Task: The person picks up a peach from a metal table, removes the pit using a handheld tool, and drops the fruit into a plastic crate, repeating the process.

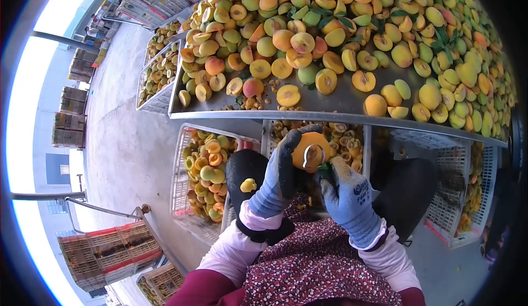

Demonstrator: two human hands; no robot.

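My left hand, in a blue-grey glove with dark fingers, is closed around a yellow-orange peach half. Its cut face is turned up, with the brown pit area at the centre. My right hand, gloved in the same way, grips the green handle of a pitting knife. The tool's curved metal blade lies against the pit area of the peach half. Both hands are over my lap, just below the edge of a metal table. A small yellow piece of peach rests on my left thigh.
Halved and whole peaches are heaped on the table, some with leaves. A white crate of peach halves stands at my left knee. Another crate with pits and scraps sits beneath the table edge. More crates are at right.
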